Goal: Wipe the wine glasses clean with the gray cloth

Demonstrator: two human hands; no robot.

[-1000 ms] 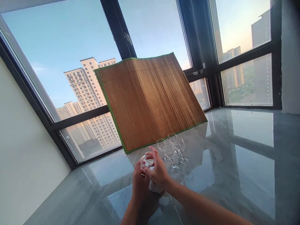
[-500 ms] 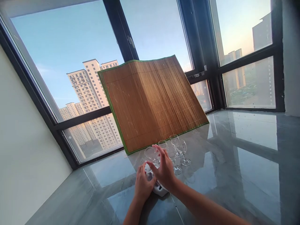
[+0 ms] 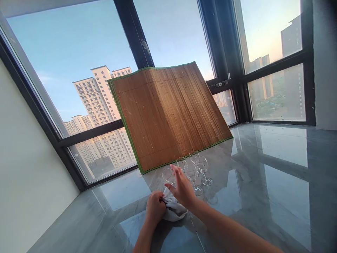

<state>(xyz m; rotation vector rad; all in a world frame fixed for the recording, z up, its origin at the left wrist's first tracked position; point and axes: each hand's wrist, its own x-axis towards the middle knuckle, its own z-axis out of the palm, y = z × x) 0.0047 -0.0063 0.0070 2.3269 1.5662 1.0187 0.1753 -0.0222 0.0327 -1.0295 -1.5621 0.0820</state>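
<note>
**Cloth in left hand, five stemmed glasses close by on a polished top**

The left hand [image 3: 155,210] is closed in a fist around a bunched grey cloth [image 3: 172,210], which lies on the glossy grey counter [image 3: 263,196] directly in front of the person. The right hand [image 3: 181,188] is spread wide and holds nothing; its fingers are raised just beside the nearest wine glass [image 3: 169,176], and contact cannot be confirmed. Four further wine glasses [image 3: 196,168] stand upright in a tight cluster behind and to the right, some appearing to touch. A bamboo mat [image 3: 168,114] leans against the window frame behind them.

Risk assessment: the glasses are tall, narrow-footed and closely packed on a smooth, hard surface. A sideways brush from the open right hand, or a drag of the cloth, could in the inspector's judgement tip the nearest glass into its neighbours. The mat stands unsecured and could slide onto the cluster.
</note>
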